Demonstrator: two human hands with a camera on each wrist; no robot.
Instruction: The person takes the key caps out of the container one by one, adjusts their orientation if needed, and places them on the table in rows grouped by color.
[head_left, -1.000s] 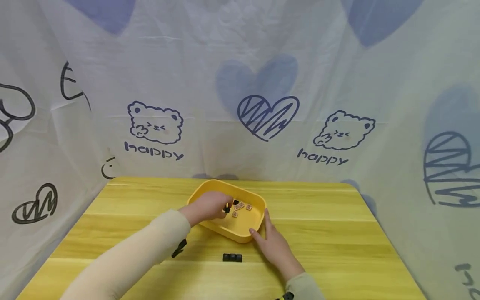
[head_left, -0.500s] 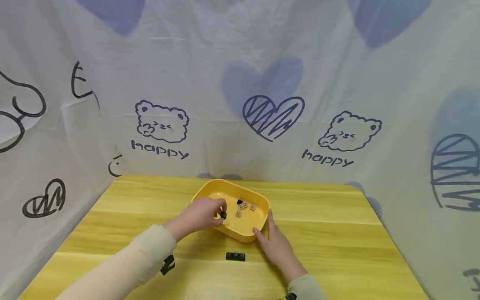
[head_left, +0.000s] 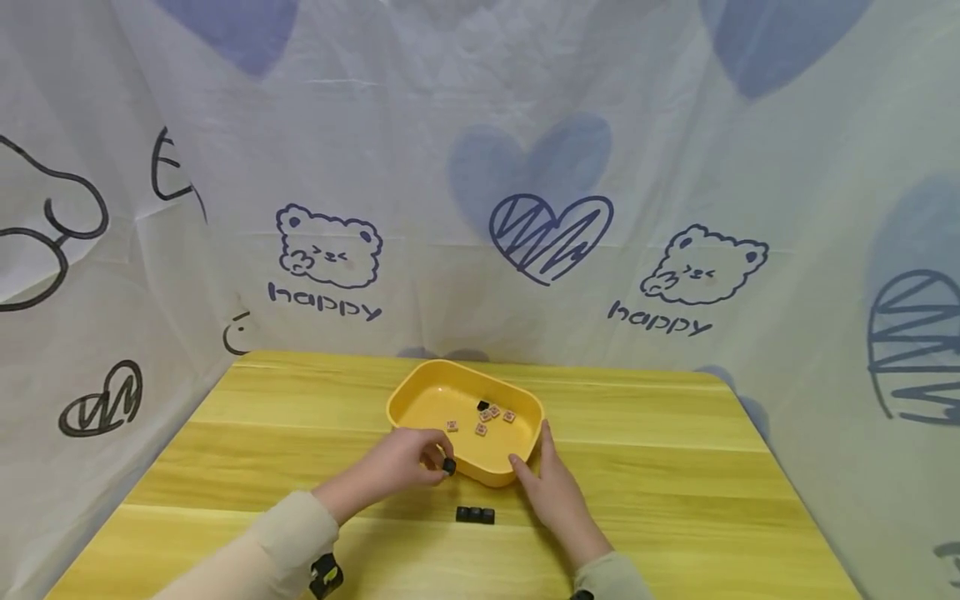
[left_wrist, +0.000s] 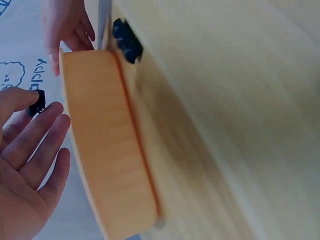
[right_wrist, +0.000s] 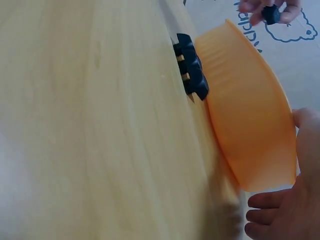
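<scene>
My left hand [head_left: 408,458] pinches a small black keycap [head_left: 449,466] between thumb and fingers, just in front of the yellow tray [head_left: 495,477]. From the left wrist view, the keycap [left_wrist: 37,103] sits at the thumb and index fingertips, with the other fingers spread. My right hand [head_left: 553,492] holds the tray's near right corner, thumb at the front rim and fingers along the right side. Inside lie several pinkish-brown square pieces [head_left: 481,430] and one black piece [head_left: 483,406]. A row of three black keycaps [head_left: 476,515] stands side by side on the table before the tray.
The yellow wood-grain table [head_left: 660,500] runs back to a white printed cloth [head_left: 442,292] hanging behind and at both sides. Bare tabletop shows left and right of the tray.
My left hand has drawn back out of the tray toward the front, carrying the black keycap over the near rim. A pinkish-brown piece it covered now shows. The right hand stays on the tray.
</scene>
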